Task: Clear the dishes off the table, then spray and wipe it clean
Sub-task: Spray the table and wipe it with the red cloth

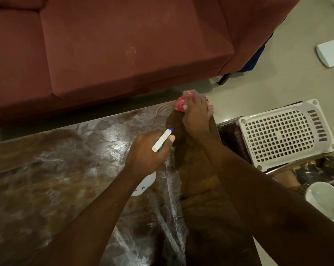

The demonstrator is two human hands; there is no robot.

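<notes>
At the far corner of the tabletop, the right hand holds the cloth bunched in its grip. The left hand grips the spray bottle nearer. Overlapping strokes would likely wipe best.

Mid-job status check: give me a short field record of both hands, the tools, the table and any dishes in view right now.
left hand: grips the spray bottle, blue nozzle aimed at the far right corner
right hand: holds the pink cloth against the table's far right corner
table: glossy top with streaky smears
white bowl: lower right, near the basket; what it rests on is unclear
basket: white, perforated, right of the table
stage: spraying and wiping under way
</notes>
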